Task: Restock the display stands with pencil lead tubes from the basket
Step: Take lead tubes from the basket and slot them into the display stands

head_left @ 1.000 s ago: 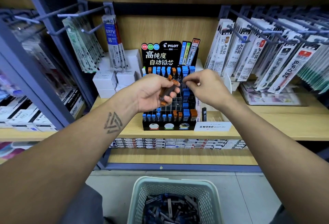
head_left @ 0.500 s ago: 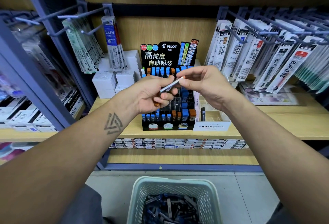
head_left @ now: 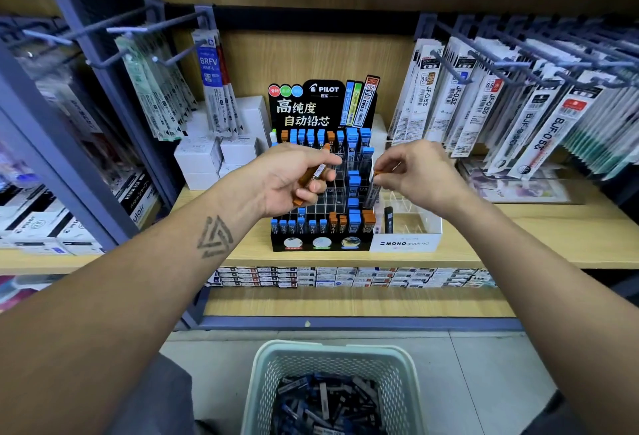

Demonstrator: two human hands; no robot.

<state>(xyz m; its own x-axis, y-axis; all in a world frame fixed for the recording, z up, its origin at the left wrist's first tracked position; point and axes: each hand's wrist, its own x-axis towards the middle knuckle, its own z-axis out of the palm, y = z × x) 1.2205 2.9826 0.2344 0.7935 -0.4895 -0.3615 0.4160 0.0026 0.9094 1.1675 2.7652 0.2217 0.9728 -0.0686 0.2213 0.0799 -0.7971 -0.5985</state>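
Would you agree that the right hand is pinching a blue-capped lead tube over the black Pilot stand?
Not quite: the head view shows the right hand pinching an orange-capped lead tube, not a blue-capped one, over the black Pilot stand.

Two hands [head_left: 294, 175] [head_left: 418, 175], two display stands [head_left: 321, 103] [head_left: 408, 241], one basket [head_left: 332, 351], one orange-capped tube [head_left: 372, 189] per hand

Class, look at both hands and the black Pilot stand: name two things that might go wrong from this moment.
1. The left hand grips several orange-capped tubes at once; one might slip out and fall.
2. The right hand pinches a single tube right by the Pilot stand, whose rows are crowded; it might knock the standing tubes or land in the wrong slot.
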